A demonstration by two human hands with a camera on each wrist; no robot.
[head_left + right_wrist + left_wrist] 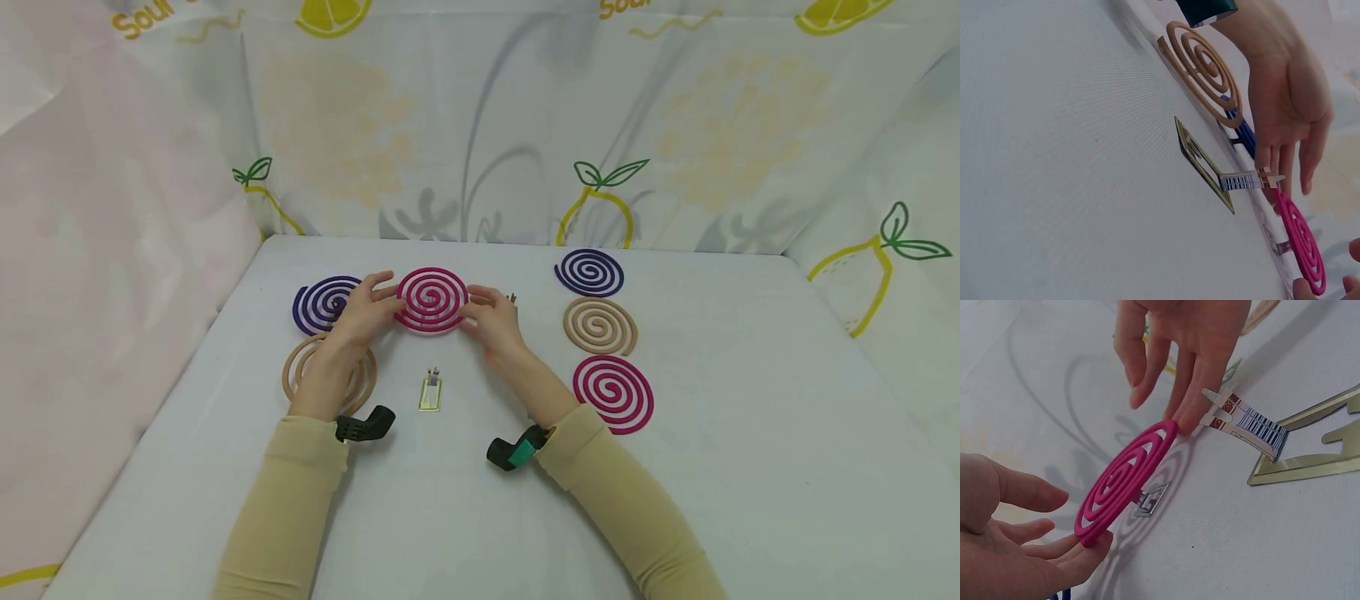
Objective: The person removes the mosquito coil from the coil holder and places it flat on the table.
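A pink spiral coil (432,300) is raised on a small metal stand (1151,500), seen beneath it in the left wrist view. My left hand (365,314) touches the coil's left edge with nearly straight fingers, its thumb apart in the right wrist view. On the opposite edge are the fingertips of my right hand (495,323), the other fingers extended and spread. Nearer to me a brass-coloured stand (430,395) lies with its striped prong bent up. Past the right fingers shows a small brass tip (512,297), mostly hidden by that hand.
Under and beside my left arm are a dark blue coil (315,304) and a tan coil (291,375). On the right a dark blue coil (590,273), a tan coil (600,325) and a pink coil (613,394) form a column. A printed cloth (480,125) hangs behind the white table (750,467).
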